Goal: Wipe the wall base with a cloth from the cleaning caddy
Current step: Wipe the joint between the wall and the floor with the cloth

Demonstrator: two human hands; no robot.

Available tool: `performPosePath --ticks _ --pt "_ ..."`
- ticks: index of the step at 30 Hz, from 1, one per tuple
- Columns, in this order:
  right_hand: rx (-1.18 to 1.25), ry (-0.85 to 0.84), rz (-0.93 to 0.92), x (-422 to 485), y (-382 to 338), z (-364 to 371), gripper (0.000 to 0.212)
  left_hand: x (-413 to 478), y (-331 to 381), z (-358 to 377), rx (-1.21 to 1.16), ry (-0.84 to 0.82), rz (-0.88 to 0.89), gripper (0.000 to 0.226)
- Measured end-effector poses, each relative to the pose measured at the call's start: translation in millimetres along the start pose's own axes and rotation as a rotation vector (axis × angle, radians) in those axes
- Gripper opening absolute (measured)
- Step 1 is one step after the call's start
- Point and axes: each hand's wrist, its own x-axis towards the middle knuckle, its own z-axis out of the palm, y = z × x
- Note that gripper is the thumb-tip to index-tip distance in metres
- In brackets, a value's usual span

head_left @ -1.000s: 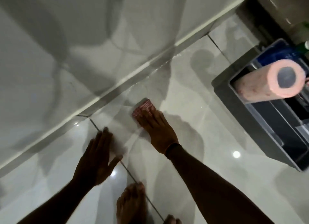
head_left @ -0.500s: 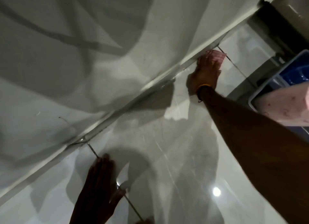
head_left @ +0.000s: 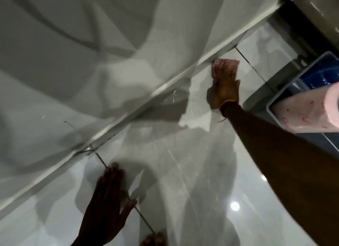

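Pressing the cloth [head_left: 233, 62] flat at the foot of the wall base [head_left: 139, 106], my right hand [head_left: 225, 86] keeps no curl: fingers straight, together. My left hand [head_left: 108, 205] lies flat on the floor [head_left: 183, 172], fingers together, thumb out. The caddy [head_left: 297, 77] stands near, on the right.

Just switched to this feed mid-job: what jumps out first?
The right hand stretches far out, pressing a pink cloth onto the floor right against the wall base. The left hand lies flat on the glossy floor tiles nearer the camera, as a brace. At the right edge, a big pink paper roll lies in the cleaning caddy.
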Motion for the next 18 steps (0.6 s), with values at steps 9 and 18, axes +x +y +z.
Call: performPosePath --ticks 9,18 --pt "0.250 0.016 -0.174 -116.1 -94.1 66.6 0.069 -0.1 -4.2 -12.2 -0.037 -0.072 -0.017 0.089" --pt "0.038 -0.210 -0.496 -162.4 -103.6 86.9 0.082 -2.1 -7.1 -12.9 -0.026 -0.143 -0.061 0.091"
